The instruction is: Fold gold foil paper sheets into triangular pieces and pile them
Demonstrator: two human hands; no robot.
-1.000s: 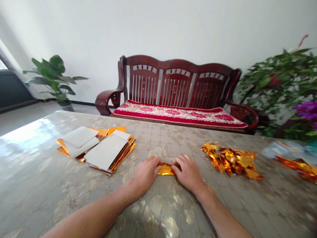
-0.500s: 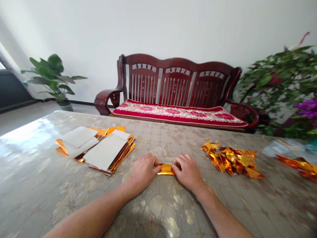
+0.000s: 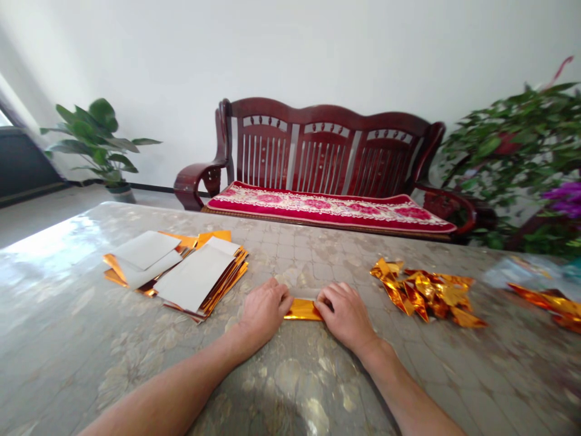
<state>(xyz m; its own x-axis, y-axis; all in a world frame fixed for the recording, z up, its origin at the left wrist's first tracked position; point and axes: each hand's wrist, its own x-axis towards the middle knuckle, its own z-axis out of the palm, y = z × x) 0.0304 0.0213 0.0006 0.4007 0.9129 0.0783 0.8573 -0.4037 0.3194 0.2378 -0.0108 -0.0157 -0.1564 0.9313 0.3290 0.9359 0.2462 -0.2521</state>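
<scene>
A small strip of gold foil paper (image 3: 303, 309) lies flat on the table (image 3: 290, 387) between my two hands. My left hand (image 3: 262, 313) presses on its left end with curled fingers. My right hand (image 3: 345, 315) pinches its right end, fingers bent together. A stack of foil sheets (image 3: 181, 270), white side up with gold edges, lies to the left. A heap of folded gold foil pieces (image 3: 426, 292) rests to the right of my right hand.
More gold foil pieces (image 3: 551, 306) and a clear plastic wrapper (image 3: 515, 271) lie at the far right. A dark red wooden bench (image 3: 324, 172) with a red cushion stands behind the table. Potted plants (image 3: 97, 142) flank it.
The hands have stayed on the foil strip and hardly shifted. The strip now lies a little flatter and narrower between the fingers.
</scene>
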